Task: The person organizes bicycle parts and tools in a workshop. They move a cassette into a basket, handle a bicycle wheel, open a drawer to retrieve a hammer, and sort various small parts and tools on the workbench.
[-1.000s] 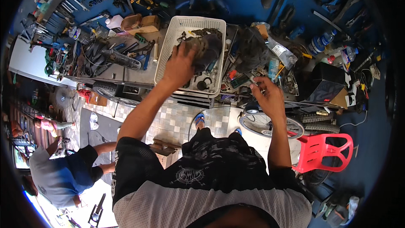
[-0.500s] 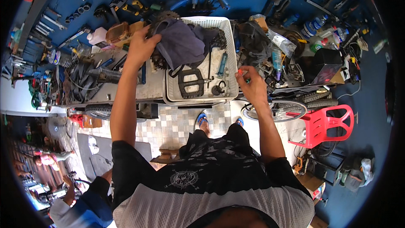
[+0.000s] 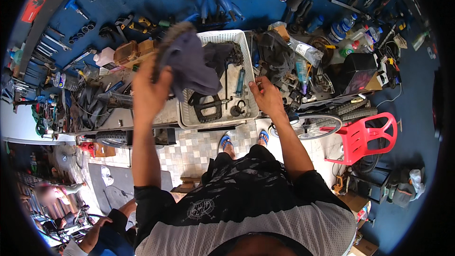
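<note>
My left hand [image 3: 150,87], smeared by motion, grips a toothed bicycle cassette [image 3: 167,42] with a dark grey cloth [image 3: 196,68] draped against it, over the left part of a white plastic basket [image 3: 208,122]. At the basket's right rim is my right hand [image 3: 269,98], fingers curled and fingertips close together; anything between them is hidden. In the basket lie a black pedal [image 3: 208,110], a teal tube-like part [image 3: 240,81], a thin dark rod [image 3: 225,78], a small black clamp-like part [image 3: 238,109] and a dark chain [image 3: 234,56].
The bench holds a black box [image 3: 358,73], plastic bottles [image 3: 343,28] and black rubber pieces [image 3: 90,106]. Tools hang on the blue wall [image 3: 156,0]. A red chair [image 3: 372,137] and bicycle wheel [image 3: 315,128] stand right. Another person's arm [image 3: 92,232] shows lower left.
My left hand has drawn the cassette and cloth left, tilting the cassette's toothed edge into view. My right hand has moved in to the basket's rim; the small red and green item at its fingertips no longer shows.
</note>
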The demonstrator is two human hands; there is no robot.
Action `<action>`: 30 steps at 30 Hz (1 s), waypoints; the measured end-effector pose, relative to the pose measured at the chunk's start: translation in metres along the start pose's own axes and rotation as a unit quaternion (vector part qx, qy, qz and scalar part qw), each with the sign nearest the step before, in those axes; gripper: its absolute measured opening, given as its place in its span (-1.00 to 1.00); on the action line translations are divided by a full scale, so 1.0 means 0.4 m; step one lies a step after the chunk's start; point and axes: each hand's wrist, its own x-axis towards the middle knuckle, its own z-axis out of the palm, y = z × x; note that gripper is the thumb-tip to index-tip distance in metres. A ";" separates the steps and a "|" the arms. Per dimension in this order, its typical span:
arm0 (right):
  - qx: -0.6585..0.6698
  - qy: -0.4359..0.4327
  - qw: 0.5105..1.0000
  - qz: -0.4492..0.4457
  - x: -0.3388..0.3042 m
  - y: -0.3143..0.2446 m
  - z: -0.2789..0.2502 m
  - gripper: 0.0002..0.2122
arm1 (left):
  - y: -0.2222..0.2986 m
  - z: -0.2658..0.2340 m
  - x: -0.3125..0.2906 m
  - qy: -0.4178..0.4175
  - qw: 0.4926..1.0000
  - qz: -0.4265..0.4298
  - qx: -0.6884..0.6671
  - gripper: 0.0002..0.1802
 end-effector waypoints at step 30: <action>-0.001 -0.060 0.998 0.022 0.097 0.019 -0.002 -0.41 | -0.318 0.268 -0.184 0.006 0.965 -0.224 -0.136 -0.51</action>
